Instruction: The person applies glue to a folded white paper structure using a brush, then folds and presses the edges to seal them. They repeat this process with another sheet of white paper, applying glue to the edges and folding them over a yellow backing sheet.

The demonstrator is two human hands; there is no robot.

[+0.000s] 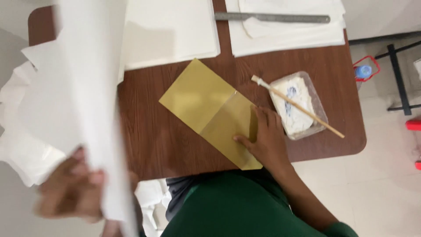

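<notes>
A gold paper sheet (197,94) lies diagonally on the brown table (162,145), its near half folded over. My right hand (265,138) rests flat on the folded end near the table's front edge, fingers spread. My left hand (72,188), blurred, is raised at the lower left and grips a large white paper sheet (83,83) that stands up in front of the camera and hides the table's left side.
A clear plastic tray of white paste (294,105) sits right of the gold paper, a wooden-handled brush (298,106) lying across it. White paper stacks (171,30) and a metal ruler (272,18) lie at the far edge. More white sheets (17,145) pile at left.
</notes>
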